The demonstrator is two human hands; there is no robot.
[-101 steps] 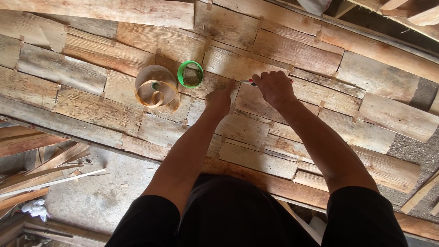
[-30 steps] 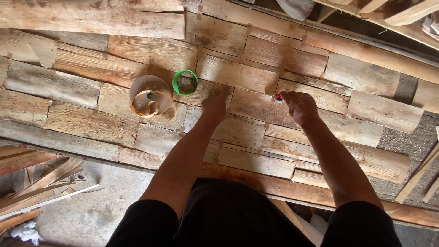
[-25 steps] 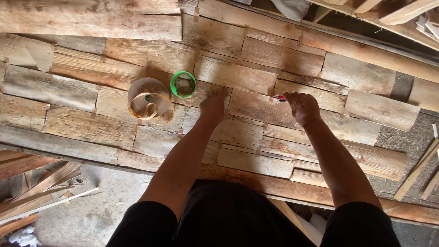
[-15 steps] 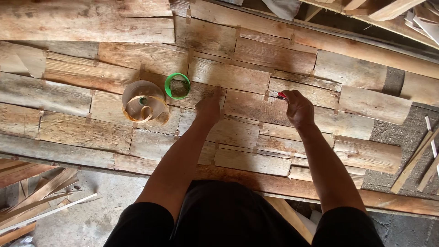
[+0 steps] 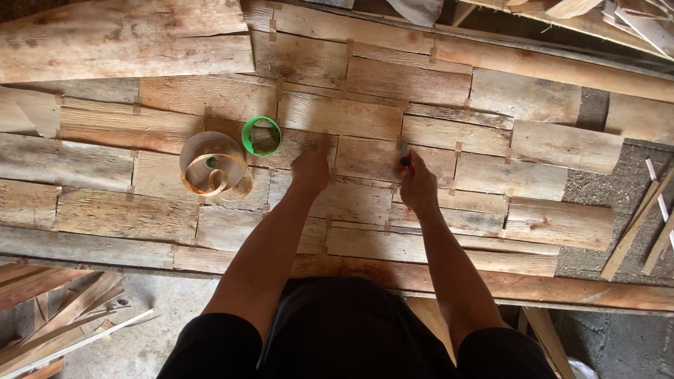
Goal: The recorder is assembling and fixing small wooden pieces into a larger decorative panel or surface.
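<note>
Veneer strips (image 5: pixel 365 158) are lying edge to edge across the bench (image 5: pixel 491 284), patched at the joints with short tabs of tape, and you are working one of those joints near the middle. Your left hand (image 5: pixel 311 170) is pressing flat on a strip, fingers together and pointing away from you, gripping nothing. Your right hand (image 5: pixel 419 188) is curling closed around a small red and black tool (image 5: pixel 406 161), its tip touching the seam just beside a vertical joint. What kind of tool it is, I cannot tell: your fingers are hiding most of it.

Step in hand, as I'm judging it: you are trimming or marking at that seam while the left hand is steadying the sheet. Next move is likely calling for the left hand staying planted so the strips are not sliding apart, and a light, straight pull along the joint.

A curled roll of brown paper tape (image 5: pixel 213 172) and a green ring (image 5: pixel 261 136) are sitting just left of your left hand, touching each other or nearly so. Loose wood offcuts (image 5: pixel 63 316) are lying below the bench on the left, partly cut off by the frame edge. Your torso is blocking the bench's near edge.
</note>
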